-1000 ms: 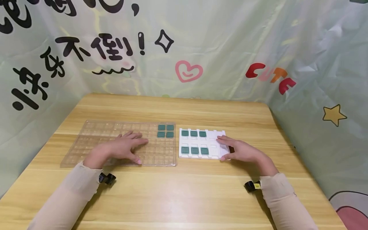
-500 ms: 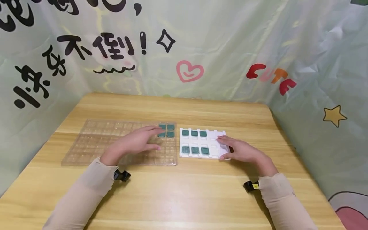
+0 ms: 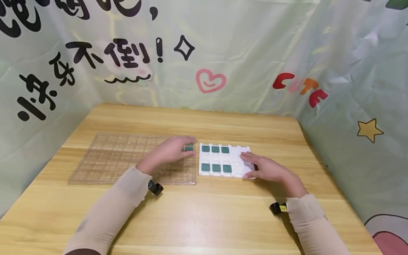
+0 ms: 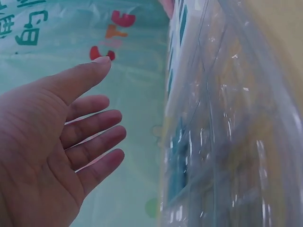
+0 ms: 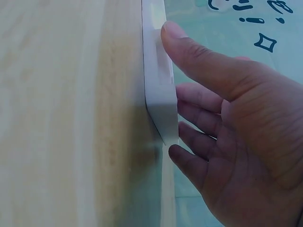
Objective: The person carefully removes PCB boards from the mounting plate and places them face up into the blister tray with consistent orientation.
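My left hand [image 3: 167, 150] is over the right end of the clear plastic tray [image 3: 111, 159], a grid of small pockets. In the left wrist view its fingers [image 4: 94, 127] and thumb are spread, with nothing between them. Beneath the hand, a green square chip [image 3: 189, 147] shows in the tray's corner; the chips around it are hidden. My right hand [image 3: 267, 168] rests on the right end of a white tray [image 3: 236, 159], thumb at its front corner, fingertips on its surface. Several green chips [image 3: 216, 168] sit in two rows in the white tray.
Both trays lie side by side on the wooden table [image 3: 204, 212], a narrow gap between them. A printed curtain [image 3: 248, 53] hangs behind the table and along its sides. Each wrist carries a small black camera [image 3: 155, 187].
My left hand has moved right and away from me across the clear tray, from its middle to the chips at its far right corner. The right hand has stayed on the white tray.
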Demonstrator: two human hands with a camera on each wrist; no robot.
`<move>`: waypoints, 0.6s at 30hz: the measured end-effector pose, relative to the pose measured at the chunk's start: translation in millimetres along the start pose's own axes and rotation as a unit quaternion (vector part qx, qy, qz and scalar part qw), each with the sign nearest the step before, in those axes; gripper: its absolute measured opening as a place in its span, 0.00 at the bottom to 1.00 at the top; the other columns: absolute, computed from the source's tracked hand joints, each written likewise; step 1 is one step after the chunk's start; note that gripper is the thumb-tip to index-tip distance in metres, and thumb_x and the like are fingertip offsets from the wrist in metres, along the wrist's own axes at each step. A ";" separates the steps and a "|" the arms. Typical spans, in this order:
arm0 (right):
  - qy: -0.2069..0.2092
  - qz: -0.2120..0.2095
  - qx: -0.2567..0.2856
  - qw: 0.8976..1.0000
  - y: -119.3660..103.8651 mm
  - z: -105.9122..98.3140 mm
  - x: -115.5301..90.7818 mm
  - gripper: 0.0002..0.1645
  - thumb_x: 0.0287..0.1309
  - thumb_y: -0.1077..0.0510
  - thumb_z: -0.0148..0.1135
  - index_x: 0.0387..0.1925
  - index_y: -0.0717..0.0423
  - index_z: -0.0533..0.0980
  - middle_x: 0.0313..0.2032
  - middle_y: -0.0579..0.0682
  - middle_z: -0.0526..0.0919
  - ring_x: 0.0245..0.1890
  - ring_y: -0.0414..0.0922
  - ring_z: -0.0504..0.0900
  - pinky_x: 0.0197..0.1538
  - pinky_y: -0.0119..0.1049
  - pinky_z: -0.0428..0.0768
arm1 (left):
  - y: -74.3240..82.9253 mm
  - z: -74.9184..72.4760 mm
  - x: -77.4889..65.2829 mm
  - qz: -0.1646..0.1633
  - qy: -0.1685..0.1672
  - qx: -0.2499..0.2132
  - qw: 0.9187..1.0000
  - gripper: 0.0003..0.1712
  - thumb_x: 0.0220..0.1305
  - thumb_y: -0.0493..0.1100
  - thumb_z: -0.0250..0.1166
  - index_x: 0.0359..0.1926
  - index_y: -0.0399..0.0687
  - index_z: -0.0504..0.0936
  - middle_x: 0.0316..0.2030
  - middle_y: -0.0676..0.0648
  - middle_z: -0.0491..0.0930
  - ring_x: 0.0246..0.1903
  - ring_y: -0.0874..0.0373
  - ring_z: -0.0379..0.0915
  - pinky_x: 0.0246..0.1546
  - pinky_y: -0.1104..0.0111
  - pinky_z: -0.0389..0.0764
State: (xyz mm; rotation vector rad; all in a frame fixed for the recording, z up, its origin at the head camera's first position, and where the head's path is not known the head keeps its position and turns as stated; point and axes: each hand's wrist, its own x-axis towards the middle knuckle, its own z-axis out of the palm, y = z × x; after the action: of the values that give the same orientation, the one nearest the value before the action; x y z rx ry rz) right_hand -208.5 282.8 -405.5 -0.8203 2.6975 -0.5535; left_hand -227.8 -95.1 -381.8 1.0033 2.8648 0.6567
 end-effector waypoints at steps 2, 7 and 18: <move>0.001 -0.002 0.000 1.000 0.4 0.4 0.2 0.55 0.52 0.35 0.68 0.74 0.56 0.59 0.73 0.52 0.57 0.73 0.55 0.52 0.69 0.55 0.56 | -0.2 3.0 7.0 -0.011 -0.005 -0.014 1.000 0.32 0.67 0.56 0.64 0.66 0.44 0.73 0.64 0.45 0.72 0.64 0.48 0.66 0.65 0.55 0.65; 0.001 -0.009 -0.004 1.000 1.8 0.1 -0.4 0.55 0.52 0.35 0.68 0.73 0.58 0.59 0.73 0.54 0.57 0.73 0.56 0.52 0.69 0.56 0.56 | -0.4 12.0 24.1 -0.028 -0.027 -0.042 0.998 0.32 0.66 0.56 0.64 0.66 0.45 0.74 0.63 0.47 0.73 0.64 0.51 0.66 0.65 0.58 0.65; -0.005 0.001 0.000 1.000 1.4 0.2 0.5 0.56 0.52 0.34 0.68 0.74 0.56 0.59 0.74 0.52 0.57 0.74 0.55 0.51 0.69 0.56 0.56 | -3.0 26.8 55.2 -0.042 -0.051 -0.021 0.998 0.31 0.66 0.56 0.64 0.66 0.48 0.74 0.63 0.48 0.73 0.64 0.51 0.65 0.65 0.58 0.65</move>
State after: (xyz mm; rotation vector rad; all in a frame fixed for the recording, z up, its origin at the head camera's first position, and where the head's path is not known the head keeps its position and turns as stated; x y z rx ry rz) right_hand -209.5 283.5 -406.4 -0.8170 2.6895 -0.5481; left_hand -268.7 -53.8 -401.7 0.8792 2.7755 0.6366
